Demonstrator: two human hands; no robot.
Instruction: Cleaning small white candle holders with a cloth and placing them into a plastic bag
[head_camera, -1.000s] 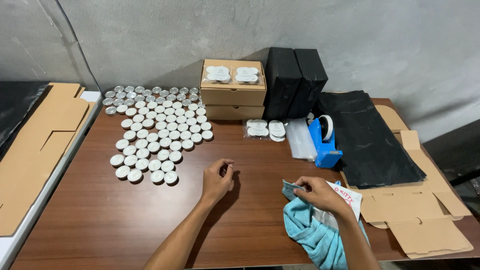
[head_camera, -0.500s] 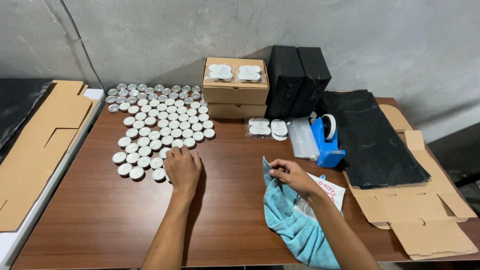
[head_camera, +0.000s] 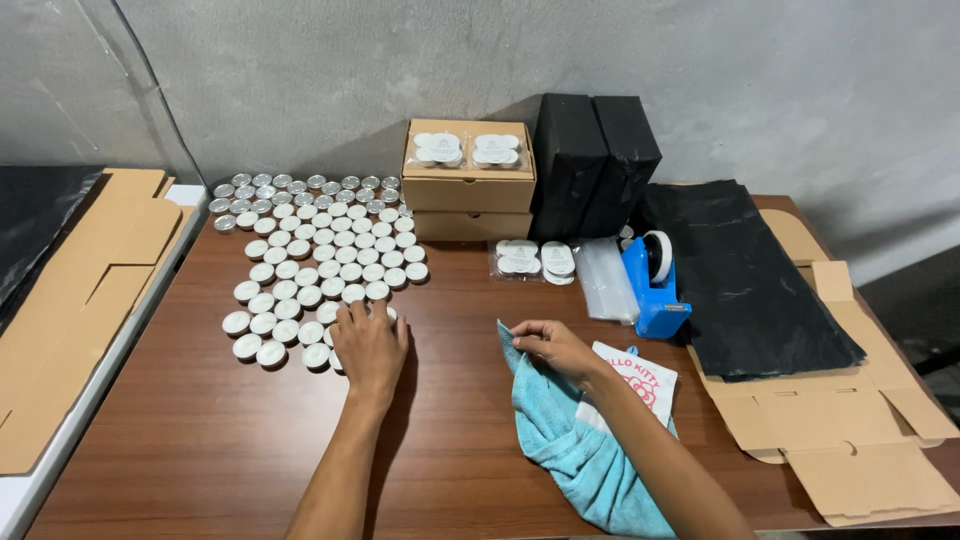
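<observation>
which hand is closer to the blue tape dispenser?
Right. The right hand rests on the teal cloth, just left of the tape dispenser; the left hand is farther left, on the tealights.

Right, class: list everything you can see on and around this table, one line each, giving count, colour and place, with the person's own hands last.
Tealight candles: many, white in silver cups, left-centre of table.
Cardboard boxes: two stacked, brown, back centre, candle packs on top.
Candle packs: clear wrapped, white, in front of the boxes.
Black boxes: two, upright, against the wall.
Tape dispenser: one, blue, right of centre.
Clear bags: small stack, beside the dispenser.
Black plastic sheet: one, right side.
Flat cardboard: brown, right edge; more at left.
Towel: one, teal, front centre.
Table: one, dark brown wood.
Left hand: on the nearest candles.
Right hand: gripping the towel.
</observation>
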